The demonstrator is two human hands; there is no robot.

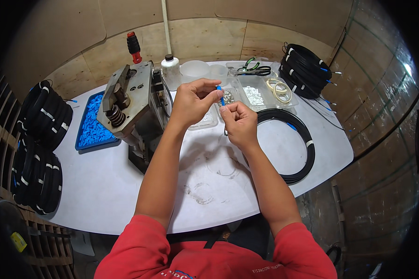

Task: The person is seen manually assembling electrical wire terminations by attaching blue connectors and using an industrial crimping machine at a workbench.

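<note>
Above the table, my left hand (195, 101) pinches the upper end of a slim blue connector (221, 94) between thumb and fingers. From below, my right hand (241, 123) is closed at its lower end, thumb against fingertips. Any cable inside that right grip is hidden. Just to the right lies a flat coil of black cable (307, 145), with a blue piece on its inner side and white ties. Behind my hands are a clear tray with small metal parts (228, 96) and one with small white pieces (253, 96).
Left of my arms stands a metal press (137, 97), beside a blue tray (99, 146) of small blue parts. Stacked black cable coils (42, 116) sit at the left edge, others (305, 69) at the back right. A white bottle (171, 73) and green-handled pliers (251, 67) stand behind.
</note>
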